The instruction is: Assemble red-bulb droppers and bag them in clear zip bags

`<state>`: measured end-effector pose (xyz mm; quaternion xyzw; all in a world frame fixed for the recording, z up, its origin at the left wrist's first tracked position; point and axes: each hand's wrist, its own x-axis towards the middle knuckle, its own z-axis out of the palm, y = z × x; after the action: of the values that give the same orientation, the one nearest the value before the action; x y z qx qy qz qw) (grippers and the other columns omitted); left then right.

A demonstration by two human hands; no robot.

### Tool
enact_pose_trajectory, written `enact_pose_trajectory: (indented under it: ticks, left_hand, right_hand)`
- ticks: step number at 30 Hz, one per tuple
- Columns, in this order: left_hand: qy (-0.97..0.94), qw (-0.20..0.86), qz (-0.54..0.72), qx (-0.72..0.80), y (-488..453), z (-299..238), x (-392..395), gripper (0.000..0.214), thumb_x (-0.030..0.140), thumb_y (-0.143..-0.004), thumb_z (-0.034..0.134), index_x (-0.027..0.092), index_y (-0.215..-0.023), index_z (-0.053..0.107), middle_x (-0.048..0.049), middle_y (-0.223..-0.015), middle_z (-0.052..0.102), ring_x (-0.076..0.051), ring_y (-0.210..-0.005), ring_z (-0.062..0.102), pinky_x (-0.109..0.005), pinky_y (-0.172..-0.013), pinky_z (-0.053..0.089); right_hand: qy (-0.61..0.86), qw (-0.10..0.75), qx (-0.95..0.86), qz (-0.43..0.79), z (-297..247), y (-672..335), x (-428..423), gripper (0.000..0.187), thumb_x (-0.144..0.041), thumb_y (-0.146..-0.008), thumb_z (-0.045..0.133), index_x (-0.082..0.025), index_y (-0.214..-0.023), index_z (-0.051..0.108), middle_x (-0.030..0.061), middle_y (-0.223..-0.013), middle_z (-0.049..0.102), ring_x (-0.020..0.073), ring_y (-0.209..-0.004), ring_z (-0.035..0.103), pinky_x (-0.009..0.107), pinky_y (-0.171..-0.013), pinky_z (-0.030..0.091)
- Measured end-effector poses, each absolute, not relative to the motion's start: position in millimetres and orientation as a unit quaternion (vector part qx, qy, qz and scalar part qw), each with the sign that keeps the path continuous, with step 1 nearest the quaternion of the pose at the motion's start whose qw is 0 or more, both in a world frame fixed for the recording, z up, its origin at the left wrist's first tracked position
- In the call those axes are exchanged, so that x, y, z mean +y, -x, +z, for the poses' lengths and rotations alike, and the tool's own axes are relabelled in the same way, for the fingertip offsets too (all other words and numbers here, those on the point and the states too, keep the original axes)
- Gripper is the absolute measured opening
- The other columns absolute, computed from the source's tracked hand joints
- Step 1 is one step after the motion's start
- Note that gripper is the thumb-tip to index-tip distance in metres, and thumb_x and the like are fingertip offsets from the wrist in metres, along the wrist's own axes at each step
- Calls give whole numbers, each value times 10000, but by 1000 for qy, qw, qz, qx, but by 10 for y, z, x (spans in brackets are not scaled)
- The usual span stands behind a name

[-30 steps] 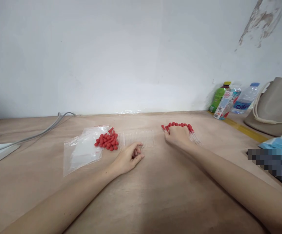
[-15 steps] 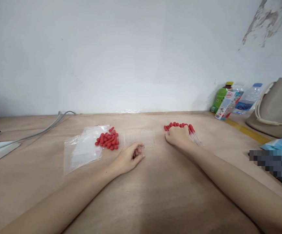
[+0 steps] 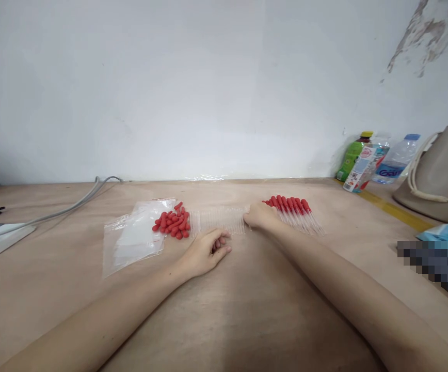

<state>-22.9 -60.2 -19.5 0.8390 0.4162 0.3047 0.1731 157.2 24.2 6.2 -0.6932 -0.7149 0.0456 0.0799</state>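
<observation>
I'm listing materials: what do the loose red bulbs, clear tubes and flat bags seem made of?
Loose red bulbs: probably rubber, matte, from their dull colour. Clear tubes: glass or plastic, I can't tell; see-through, with pale glints. Flat bags: likely thin plastic film, see-through and slightly shiny.

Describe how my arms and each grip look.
The left arm and right arm are bare, with no sleeves in view. The left grip and right grip are ungloved human hands; no watch or bracelet shows. A small dark spot marks the left wrist.
</observation>
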Motion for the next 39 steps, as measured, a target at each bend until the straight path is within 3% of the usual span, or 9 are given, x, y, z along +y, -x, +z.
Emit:
enact_pose_trajectory:
  ticks: [6, 11, 16, 21, 26, 31, 34, 36, 39]
  left_hand:
    - [-843, 123, 327, 410, 218, -180, -655, 179, 267, -804, 527, 181, -955, 567, -38, -883, 583, -141, -759, 544, -256, -663, 451]
    - [-813, -3, 345, 470, 385, 81, -483, 148, 277, -811, 501, 185, -889, 587, -52, -928, 593, -193, -910, 528, -322, -826, 410]
    - [-715, -102, 132, 679, 772, 470, 69, 249, 253, -769, 483, 192, -984, 594, -63, -1047, 594, -236, -1028, 503, -324, -880, 376]
    - [-637, -45, 23, 769, 1049, 526, 601, 201, 267, -573, 660, 135, -724, 677, -138, -820, 660, -310, -821, 595, -350, -689, 439]
    - [-609, -19, -13, 793, 1115, 412, 798, 203, 304, -526, 679, 130, -630, 663, -150, -799, 666, -302, -772, 607, -319, -620, 445]
    - [-623, -45, 18, 781, 1069, 462, 762, 218, 312, -565, 672, 129, -681, 651, -135, -761, 659, -289, -786, 601, -309, -643, 441]
    - [-656, -85, 75, 746, 954, 535, 605, 253, 326, -714, 563, 110, -834, 620, -159, -907, 635, -287, -895, 573, -325, -721, 429]
    - [-691, -108, 126, 704, 821, 533, 397, 267, 321, -815, 446, 136, -974, 554, -127, -1044, 591, -237, -973, 538, -306, -786, 410]
    - [-796, -56, 267, 541, 577, 392, -43, 201, 319, -852, 413, 159, -924, 512, -62, -916, 605, -175, -834, 559, -275, -714, 432]
  right_hand:
    - [679, 93, -727, 36, 76, -1560, 157, 283, -269, -792, 408, -107, -855, 631, 187, -928, 644, 288, -871, 592, 359, -693, 354]
    - [581, 211, -784, -54, -44, -1748, -168, 247, -264, -865, 326, -122, -889, 527, 118, -794, 646, 217, -732, 576, 345, -724, 286]
    - [437, 327, -833, -94, -260, -1965, -422, 174, -265, -863, 390, -157, -809, 515, 42, -726, 630, 157, -677, 548, 308, -714, 244]
    - [426, 335, -839, -51, -299, -1987, -449, 131, -244, -846, 431, -160, -838, 531, 25, -717, 630, 145, -646, 542, 297, -701, 243]
    - [431, 342, -835, -36, -280, -1974, -433, 155, -247, -854, 428, -164, -887, 555, 30, -744, 636, 148, -680, 551, 302, -709, 245]
    - [416, 342, -841, -55, -300, -1984, -421, 201, -218, -869, 410, -181, -972, 579, 41, -823, 644, 153, -766, 554, 305, -712, 244]
    - [412, 341, -843, -57, -303, -1990, -414, 205, -213, -871, 405, -179, -937, 596, 35, -766, 635, 150, -746, 546, 307, -708, 249]
    - [407, 347, -843, -49, -303, -1992, -408, 199, -209, -869, 401, -171, -897, 594, 37, -777, 632, 147, -739, 542, 306, -715, 261]
    - [390, 363, -845, -45, -313, -1990, -397, 176, -205, -860, 406, -163, -855, 576, 41, -801, 630, 136, -707, 536, 307, -734, 282]
